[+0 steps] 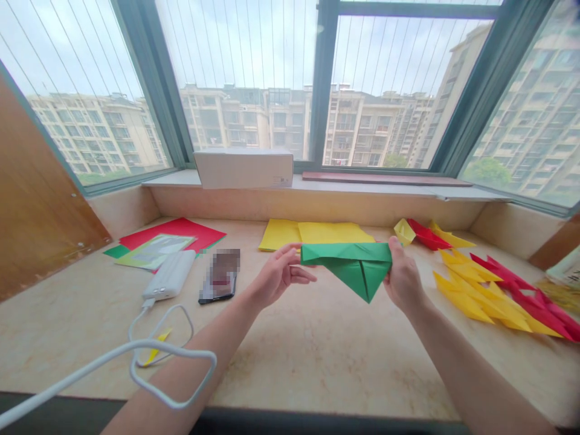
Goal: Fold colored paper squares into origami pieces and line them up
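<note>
A folded sheet of green paper [347, 260] is held up above the counter, with a flat band along its top and a point facing down. A dark slit runs down its lower part. My right hand [404, 275] grips the right end, thumb on top and fingers behind. At the left end, my left hand [283, 269] has its thumb and forefinger at the corner, while its other fingers stretch out below the paper's edge. Behind the green piece lie yellow paper sheets [326, 232].
On the right sit yellow folded papers [480, 290] and red folded papers [521, 290]. To the left are red sheets [181, 232], a white power bank [170, 275], a phone [220, 278] and a white cable [113, 350] crossing my left forearm. A white box [244, 169] stands on the sill.
</note>
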Motion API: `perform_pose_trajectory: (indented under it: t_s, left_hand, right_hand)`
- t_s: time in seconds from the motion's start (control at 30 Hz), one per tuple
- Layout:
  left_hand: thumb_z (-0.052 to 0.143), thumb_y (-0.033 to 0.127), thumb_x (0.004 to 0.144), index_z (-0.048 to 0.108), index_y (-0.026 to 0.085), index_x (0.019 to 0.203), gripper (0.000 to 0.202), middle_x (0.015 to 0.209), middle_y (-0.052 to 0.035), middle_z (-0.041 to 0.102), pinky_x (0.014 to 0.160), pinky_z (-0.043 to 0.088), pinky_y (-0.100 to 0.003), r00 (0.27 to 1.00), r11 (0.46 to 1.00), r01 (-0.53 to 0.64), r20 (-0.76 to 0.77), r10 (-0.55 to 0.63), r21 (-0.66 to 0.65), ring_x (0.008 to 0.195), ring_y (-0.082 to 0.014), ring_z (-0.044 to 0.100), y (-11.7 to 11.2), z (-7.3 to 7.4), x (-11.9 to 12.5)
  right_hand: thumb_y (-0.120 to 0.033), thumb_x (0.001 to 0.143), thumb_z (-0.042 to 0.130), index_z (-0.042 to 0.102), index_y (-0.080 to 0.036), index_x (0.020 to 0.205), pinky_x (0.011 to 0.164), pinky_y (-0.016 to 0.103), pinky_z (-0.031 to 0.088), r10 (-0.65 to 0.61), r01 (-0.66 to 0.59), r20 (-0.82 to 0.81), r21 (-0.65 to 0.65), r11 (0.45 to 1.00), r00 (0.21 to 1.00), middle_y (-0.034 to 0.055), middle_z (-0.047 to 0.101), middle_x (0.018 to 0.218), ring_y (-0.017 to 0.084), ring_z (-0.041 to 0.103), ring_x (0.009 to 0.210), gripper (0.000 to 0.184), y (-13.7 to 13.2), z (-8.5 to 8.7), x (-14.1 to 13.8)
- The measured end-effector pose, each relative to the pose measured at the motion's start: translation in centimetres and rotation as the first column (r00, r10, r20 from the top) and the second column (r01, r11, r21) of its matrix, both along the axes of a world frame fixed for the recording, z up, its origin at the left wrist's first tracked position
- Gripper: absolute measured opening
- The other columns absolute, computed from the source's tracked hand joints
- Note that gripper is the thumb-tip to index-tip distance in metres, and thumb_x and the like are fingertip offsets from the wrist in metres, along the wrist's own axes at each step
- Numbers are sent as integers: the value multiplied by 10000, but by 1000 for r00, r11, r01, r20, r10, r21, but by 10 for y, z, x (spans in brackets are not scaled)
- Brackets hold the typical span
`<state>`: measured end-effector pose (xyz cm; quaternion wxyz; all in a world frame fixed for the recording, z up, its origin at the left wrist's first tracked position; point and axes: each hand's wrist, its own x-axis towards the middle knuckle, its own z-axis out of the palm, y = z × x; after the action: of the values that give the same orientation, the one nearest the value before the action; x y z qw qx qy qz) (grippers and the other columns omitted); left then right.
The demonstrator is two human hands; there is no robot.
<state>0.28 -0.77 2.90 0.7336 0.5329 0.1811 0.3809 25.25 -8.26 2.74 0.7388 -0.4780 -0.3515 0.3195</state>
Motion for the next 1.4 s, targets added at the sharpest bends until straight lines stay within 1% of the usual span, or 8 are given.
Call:
perform_pose_trajectory:
  t_s: [0.17,0.27,0.63,0.87,1.0,1.17,1.27,1.4]
  left_hand:
    - [650,300,915,373,274,1374,537,1094,-76,708,598,583,-231,992,991,75,94,-86,111,722,-172,753,-12,0,3]
    - [663,326,909,367,307,1403,576,1040,-45,690,587,590,-244,992,981,91,70,-104,173,707,-175,748,-16,-1,5]
    - [675,408,891,480,234,1209,412,751,13,637,537,587,-253,992,956,120,8,-126,266,638,-185,730,-17,1,3]
    - [719,357,858,498,208,1117,372,789,13,650,514,579,-229,995,961,94,-43,-85,261,604,-171,729,-17,4,1]
    - [740,399,831,485,217,1099,412,850,-7,662,525,586,-237,976,940,214,-94,-196,267,649,-205,751,-17,5,-3]
    - [683,345,885,511,238,1225,396,845,-31,679,571,599,-251,927,899,355,-225,-301,257,673,-208,755,-20,2,-4]
    - [629,337,924,481,242,1386,495,882,-91,724,580,598,-256,918,892,357,-279,-281,277,668,-206,755,-21,0,-2]
    - [605,359,933,511,257,1408,494,835,-73,731,504,568,-232,936,900,301,-279,-215,315,570,-180,735,-19,-3,-1]
  right_hand:
    - [-647,795,639,370,-246,627,306,229,203,18,-18,-91,-7,1000,996,-114,310,399,64,281,308,512,5,1,-4]
    - [-635,788,651,421,-245,666,304,233,210,87,-90,-90,-29,996,992,-116,323,408,72,282,304,469,5,-1,-4]
    - [-664,806,618,383,-255,607,313,245,207,198,-202,-45,-89,975,979,-107,280,383,87,273,309,512,5,-10,-3]
    - [-643,745,701,337,-241,599,320,201,151,200,-208,-118,-60,976,973,-113,280,405,58,233,330,562,3,-5,-4]
    - [-687,760,651,318,-252,558,303,221,161,229,-234,-51,-114,966,972,-98,282,371,71,247,314,584,2,-4,1]
    - [-697,751,664,365,-250,539,295,231,169,276,-275,-12,-149,950,961,-89,311,351,75,270,298,578,-1,-4,6]
    - [-685,752,675,406,-242,551,295,228,164,293,-294,-26,-142,945,956,-95,308,357,72,266,297,556,-2,-5,7]
    - [-672,766,672,435,-238,574,298,228,194,268,-269,-22,-139,953,963,-101,311,373,72,269,299,530,1,-7,6]
